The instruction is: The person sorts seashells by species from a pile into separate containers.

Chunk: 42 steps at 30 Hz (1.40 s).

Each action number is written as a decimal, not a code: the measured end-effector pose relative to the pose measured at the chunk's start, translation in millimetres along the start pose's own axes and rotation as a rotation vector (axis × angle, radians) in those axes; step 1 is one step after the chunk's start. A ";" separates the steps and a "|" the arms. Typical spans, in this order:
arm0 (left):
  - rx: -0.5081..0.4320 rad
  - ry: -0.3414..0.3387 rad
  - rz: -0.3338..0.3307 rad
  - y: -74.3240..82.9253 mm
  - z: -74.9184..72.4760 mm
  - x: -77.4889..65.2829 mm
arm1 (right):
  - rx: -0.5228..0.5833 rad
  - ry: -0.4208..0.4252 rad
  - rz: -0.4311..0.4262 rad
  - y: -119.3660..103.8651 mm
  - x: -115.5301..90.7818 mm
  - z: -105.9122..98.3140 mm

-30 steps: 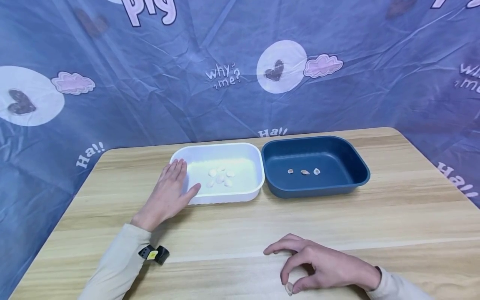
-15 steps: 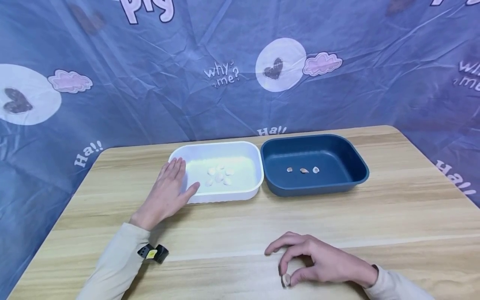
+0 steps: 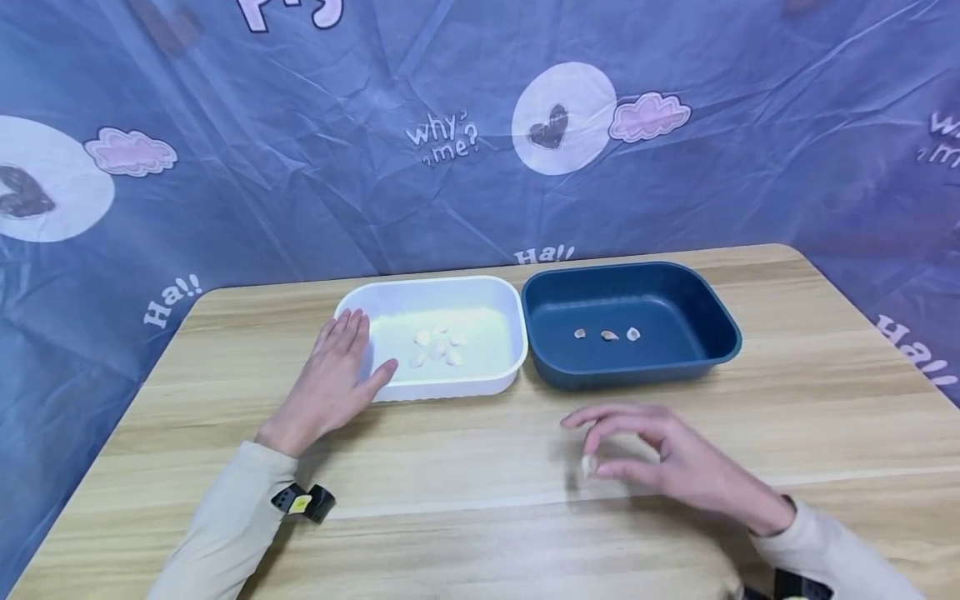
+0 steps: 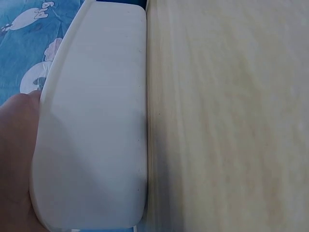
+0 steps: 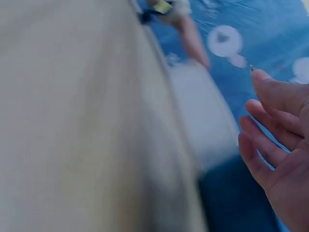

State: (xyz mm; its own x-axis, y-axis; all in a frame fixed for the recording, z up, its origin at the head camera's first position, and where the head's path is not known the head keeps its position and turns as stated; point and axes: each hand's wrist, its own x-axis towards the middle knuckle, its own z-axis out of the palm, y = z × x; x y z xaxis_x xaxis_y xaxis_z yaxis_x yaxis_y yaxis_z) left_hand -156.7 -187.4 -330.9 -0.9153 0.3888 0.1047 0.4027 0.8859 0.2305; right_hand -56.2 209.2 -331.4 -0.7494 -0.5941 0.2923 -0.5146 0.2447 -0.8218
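A small pale seashell (image 3: 588, 466) is pinched between thumb and index finger of my right hand (image 3: 671, 457), above the table and short of the dark blue basin. My left hand (image 3: 324, 390) rests with straight fingers on the left edge of the white basin (image 3: 450, 388). Several whitish shells (image 3: 438, 348) lie inside that basin. The dark blue basin (image 3: 637, 377) stands against its right side, with three small shells (image 3: 609, 336) in a row on its floor. In the right wrist view, blurred by motion, the held shell is barely visible past the thumb.
Both basins stand toward the back of a light wooden table (image 3: 465, 533). A blue printed cloth (image 3: 337, 167) hangs behind the table. A black band with a yellow patch (image 3: 302, 502) sits on the left sleeve.
My right hand has lifted the seashell from near the table's front and carried it forward toward the basins. The left hand stays on the white basin; the head view tilts slightly.
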 end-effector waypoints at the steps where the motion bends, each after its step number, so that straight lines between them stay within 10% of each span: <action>1: 0.000 0.000 0.000 0.2 -0.7 -0.4 | 0.002 0.029 0.022 -2.4 3.1 -8.3; 12: -0.012 -0.011 -0.009 1.8 -1.9 -4.8 | -0.156 0.264 0.300 16.5 40.3 -74.3; 22: -0.012 -0.008 -0.010 2.6 -1.5 -11.5 | -0.469 0.184 0.477 46.3 72.3 -89.7; 42: -0.002 0.013 -0.002 7.2 -1.7 -20.8 | -0.598 0.048 0.662 65.8 88.2 -87.2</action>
State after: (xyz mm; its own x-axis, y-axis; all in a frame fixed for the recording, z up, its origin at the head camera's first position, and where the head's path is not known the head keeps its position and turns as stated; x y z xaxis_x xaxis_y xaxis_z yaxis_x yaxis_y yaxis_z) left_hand -134.7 -189.6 -329.7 -0.9161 0.3834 0.1170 0.4006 0.8862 0.2325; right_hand -192.5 239.7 -317.1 -0.9798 -0.1601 -0.1201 -0.0918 0.8927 -0.4412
